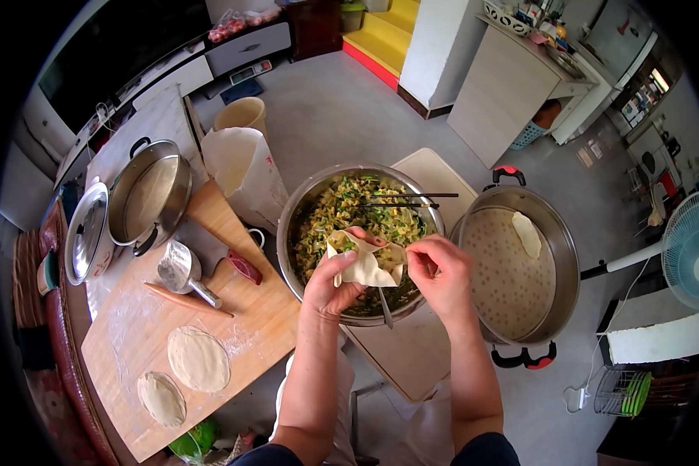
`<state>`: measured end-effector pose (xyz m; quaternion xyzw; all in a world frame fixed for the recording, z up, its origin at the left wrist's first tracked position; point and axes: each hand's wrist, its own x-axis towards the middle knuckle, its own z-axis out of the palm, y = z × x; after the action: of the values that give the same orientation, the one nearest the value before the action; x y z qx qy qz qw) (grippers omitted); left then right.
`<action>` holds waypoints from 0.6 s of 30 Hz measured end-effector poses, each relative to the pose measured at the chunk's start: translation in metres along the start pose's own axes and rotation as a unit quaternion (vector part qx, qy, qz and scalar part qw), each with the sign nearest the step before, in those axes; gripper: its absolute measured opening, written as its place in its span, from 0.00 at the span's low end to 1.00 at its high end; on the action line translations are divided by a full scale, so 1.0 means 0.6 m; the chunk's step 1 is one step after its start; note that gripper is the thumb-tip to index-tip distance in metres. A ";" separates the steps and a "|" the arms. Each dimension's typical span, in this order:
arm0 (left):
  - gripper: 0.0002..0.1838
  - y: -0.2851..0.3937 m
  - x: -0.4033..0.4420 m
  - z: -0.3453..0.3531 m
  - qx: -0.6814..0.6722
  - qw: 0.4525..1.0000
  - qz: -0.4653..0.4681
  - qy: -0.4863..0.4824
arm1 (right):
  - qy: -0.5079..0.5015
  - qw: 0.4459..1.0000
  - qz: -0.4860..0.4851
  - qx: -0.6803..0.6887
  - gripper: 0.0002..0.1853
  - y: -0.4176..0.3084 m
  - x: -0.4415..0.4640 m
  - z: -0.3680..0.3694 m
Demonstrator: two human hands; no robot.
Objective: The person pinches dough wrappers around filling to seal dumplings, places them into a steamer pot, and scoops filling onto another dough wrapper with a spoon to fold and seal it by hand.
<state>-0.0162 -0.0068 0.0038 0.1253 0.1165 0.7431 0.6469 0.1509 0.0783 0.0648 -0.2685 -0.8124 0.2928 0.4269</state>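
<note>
My left hand (pixel 332 283) holds a pale dough wrapper (pixel 371 269) over the filling bowl, with fingers curled beneath and thumb at its front. The wrapper is partly folded, and a little green filling shows inside. At its right edge my right hand (pixel 445 273) is closed in a pinch, thumb against fingers. Below both hands is a steel bowl (pixel 286 272) of chopped green and yellow filling (pixel 326 203). Dark chopsticks (pixel 412 196) rest across its rim, and a metal spoon handle (pixel 386 307) sticks out at the front.
Right of the bowl stands a steamer pot (pixel 571 272) with one filled dumpling (pixel 526 235). On the wooden board (pixel 268 311) lie flat dough rounds (pixel 199 359), (pixel 161 398), a rolling pin (pixel 186 299) and a metal scoop (pixel 180 268). A fan (pixel 685 248) stands far right.
</note>
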 end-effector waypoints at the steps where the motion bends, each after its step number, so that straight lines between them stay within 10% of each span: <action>1: 0.21 0.000 -0.001 0.000 -0.004 1.000 0.002 0.002 | -0.004 1.000 0.000 0.003 0.06 -0.002 0.000 0.001; 18: 0.21 0.009 -0.003 -0.001 -0.042 0.999 0.009 -0.003 | -0.056 0.992 -0.096 -0.063 0.14 -0.004 0.000 0.020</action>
<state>-0.0210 -0.0092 0.0050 0.1012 0.0819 0.7529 0.6451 0.1405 0.0736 0.0610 -0.1985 -0.8737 0.2132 0.3896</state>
